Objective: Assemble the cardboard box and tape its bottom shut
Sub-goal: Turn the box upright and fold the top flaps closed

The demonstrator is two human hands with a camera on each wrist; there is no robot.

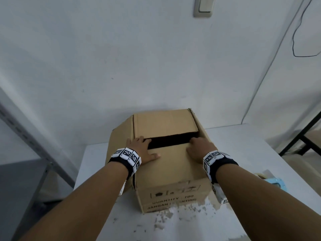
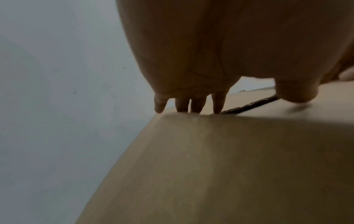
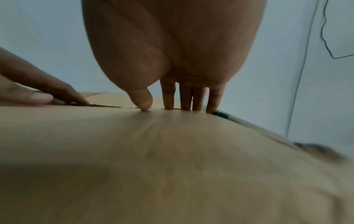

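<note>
A brown cardboard box [image 1: 166, 173] stands on the white table [image 1: 246, 146] with its flaps facing up. The near flap [image 1: 170, 164] and far flap [image 1: 165, 122] lie almost flat, a dark gap [image 1: 173, 139] between them. My left hand [image 1: 145, 148] lies flat on the near flap's left part, fingertips at the gap edge. My right hand [image 1: 198, 146] presses the flap's right part the same way. The left wrist view shows straight fingers [image 2: 191, 104] on the cardboard [image 2: 210, 166]. The right wrist view shows fingers [image 3: 184, 98] at the flap [image 3: 153, 151] edge.
A tape dispenser with a blue part [image 1: 271, 179] lies on the table to the right of the box. A side flap [image 1: 119, 136] sticks out on the box's left. A grey metal shelf frame [image 1: 26, 133] stands left, a black frame [image 1: 304, 136] right. The wall is close behind.
</note>
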